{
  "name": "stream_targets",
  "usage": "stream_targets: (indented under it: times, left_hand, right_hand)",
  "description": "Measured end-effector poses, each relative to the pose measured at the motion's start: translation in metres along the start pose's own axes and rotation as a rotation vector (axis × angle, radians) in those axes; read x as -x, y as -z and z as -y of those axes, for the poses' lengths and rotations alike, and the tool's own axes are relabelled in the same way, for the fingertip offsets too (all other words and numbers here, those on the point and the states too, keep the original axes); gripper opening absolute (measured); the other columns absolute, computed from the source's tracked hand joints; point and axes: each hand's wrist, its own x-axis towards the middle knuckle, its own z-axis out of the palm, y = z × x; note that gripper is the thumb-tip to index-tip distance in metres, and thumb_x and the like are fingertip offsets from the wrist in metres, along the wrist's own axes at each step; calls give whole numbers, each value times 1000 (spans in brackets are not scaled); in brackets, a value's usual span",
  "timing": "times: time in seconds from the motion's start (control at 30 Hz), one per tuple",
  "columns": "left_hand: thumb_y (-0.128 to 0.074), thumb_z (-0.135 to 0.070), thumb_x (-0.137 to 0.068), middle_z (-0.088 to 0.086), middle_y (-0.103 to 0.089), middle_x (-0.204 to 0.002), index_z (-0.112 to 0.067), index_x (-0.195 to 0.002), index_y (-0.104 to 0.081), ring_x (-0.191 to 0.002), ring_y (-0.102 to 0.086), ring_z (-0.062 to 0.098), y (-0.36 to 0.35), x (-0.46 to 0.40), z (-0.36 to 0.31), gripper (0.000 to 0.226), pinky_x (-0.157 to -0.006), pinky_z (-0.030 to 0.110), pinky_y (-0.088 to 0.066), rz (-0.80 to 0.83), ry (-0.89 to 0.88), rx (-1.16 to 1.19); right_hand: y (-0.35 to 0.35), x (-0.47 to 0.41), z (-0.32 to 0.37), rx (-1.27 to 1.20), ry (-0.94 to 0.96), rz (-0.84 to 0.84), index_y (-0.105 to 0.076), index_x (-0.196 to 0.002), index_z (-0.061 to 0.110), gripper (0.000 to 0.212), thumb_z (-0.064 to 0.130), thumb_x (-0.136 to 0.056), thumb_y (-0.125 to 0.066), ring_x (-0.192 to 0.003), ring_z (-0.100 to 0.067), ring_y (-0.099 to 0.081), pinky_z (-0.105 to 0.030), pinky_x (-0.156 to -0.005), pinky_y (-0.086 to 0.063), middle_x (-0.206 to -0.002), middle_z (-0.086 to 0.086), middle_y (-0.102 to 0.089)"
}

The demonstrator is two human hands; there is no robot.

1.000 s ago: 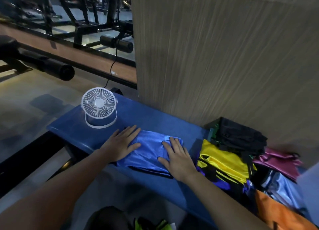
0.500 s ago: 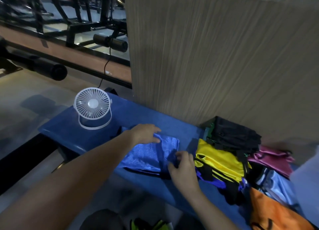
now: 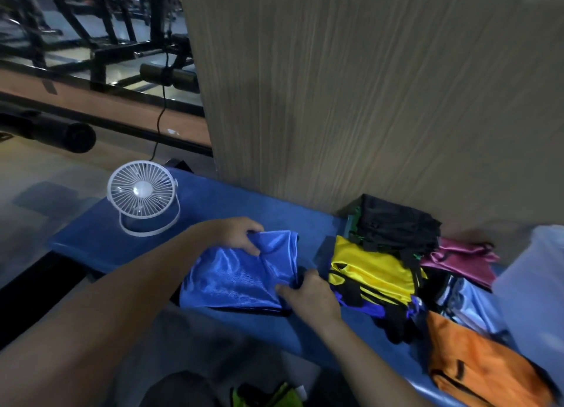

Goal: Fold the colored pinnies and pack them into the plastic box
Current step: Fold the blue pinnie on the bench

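Observation:
A shiny blue pinny [image 3: 235, 277] lies folded on the blue bench [image 3: 213, 205]. My left hand [image 3: 238, 234] pinches its far edge and lifts it into a crease. My right hand [image 3: 308, 295] grips the near right corner. To the right lies a loose pile: a yellow pinny [image 3: 369, 269], a black one [image 3: 396, 223], a magenta one [image 3: 464, 260], a pale blue one [image 3: 476, 306] and an orange one [image 3: 476, 364]. The translucent plastic box [image 3: 540, 284] stands at the far right edge, partly cut off.
A small white desk fan [image 3: 143, 193] stands on the bench's left end, its cable running back to the floor. A wood-grain wall panel [image 3: 366, 86] rises directly behind the bench. Gym equipment stands on the floor at the far left. Something green-yellow [image 3: 268, 396] lies below near my lap.
Both hands went from pressing flat on the blue pinny to gripping its edges. The far edge is now lifted and creased.

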Motion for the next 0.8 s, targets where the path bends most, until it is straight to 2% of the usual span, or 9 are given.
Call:
stream_targets:
  times: [0.1, 0.17, 0.27, 0.37, 0.43, 0.53, 0.6, 0.7, 0.8]
  left_hand:
    - [-79, -23, -84, 3, -74, -104, -17, -101, -68, -101, -70, 24, 5, 13, 5, 21, -93, 41, -55, -17, -12, 149]
    - [-79, -19, -83, 4, -74, -103, -18, -99, -67, -102, -70, 26, 8, 20, 9, 20, -92, 41, -56, -39, -4, 239]
    - [-80, -32, -72, 12, -73, -110, -13, -104, -67, -105, -69, 31, 13, 30, 14, 39, -95, 48, -55, -92, 20, 289]
    - [-81, -41, -70, 15, -72, -110, -9, -107, -67, -106, -68, 34, 13, 36, 22, 51, -98, 56, -51, -126, 34, 349]
    - [-81, -40, -74, 13, -73, -114, -15, -113, -69, -109, -68, 34, 7, 38, 27, 47, -99, 58, -51, -95, 50, 450]
    - [-83, -42, -72, 7, -73, -118, -19, -120, -68, -108, -70, 29, -3, 38, 30, 55, -100, 57, -51, -117, 63, 564]
    - [-83, -37, -76, 4, -73, -119, -19, -124, -66, -109, -70, 27, -8, 38, 33, 54, -100, 56, -51, -160, 51, 653]
    - [-76, -14, -88, 14, -68, -127, -11, -131, -61, -116, -65, 35, -14, 42, 46, 46, -103, 59, -48, -178, 21, 858]
    - [-71, -3, -89, 23, -61, -134, -8, -136, -56, -122, -59, 43, -18, 48, 57, 50, -103, 61, -46, -166, -62, 967]
  right_hand:
    - [-1, -4, 4, -8, 2, 30, -61, -113, 9, 61, 55, -75, -73, -107, -30, -65, -35, -77, -48, -113, -8, -68]
    - [-3, -8, 11, -74, 30, 60, -68, -97, 8, 45, 46, -72, -73, -92, -27, -68, -36, -72, -51, -98, -8, -70]
    - [0, -16, 24, -223, 29, 87, -67, -79, 9, 20, 26, -69, -70, -76, -22, -64, -36, -67, -51, -77, -6, -65]
    - [10, -37, 35, -420, -27, 44, -64, -79, 10, 26, 27, -60, -65, -74, -28, -69, -42, -65, -57, -77, -8, -70]
    - [18, -54, 42, -484, -19, 30, -63, -78, 11, 15, 18, -65, -67, -72, -29, -68, -40, -60, -54, -76, -8, -69]
    - [25, -81, 50, -541, 47, -5, -63, -81, 13, 15, 13, -67, -69, -81, -34, -70, -49, -74, -59, -82, -12, -72]
    - [25, -92, 54, -569, 94, -3, -61, -87, 16, 16, 12, -79, -73, -88, -34, -70, -54, -83, -57, -91, -14, -71]
    - [29, -91, 59, -690, 83, 42, -57, -92, 18, 21, 5, -86, -73, -84, -22, -68, -38, -81, -59, -96, -8, -68]
    - [28, -84, 56, -724, 54, 163, -56, -96, 12, 28, -7, -82, -72, -73, -12, -62, -13, -50, -48, -94, -5, -66]
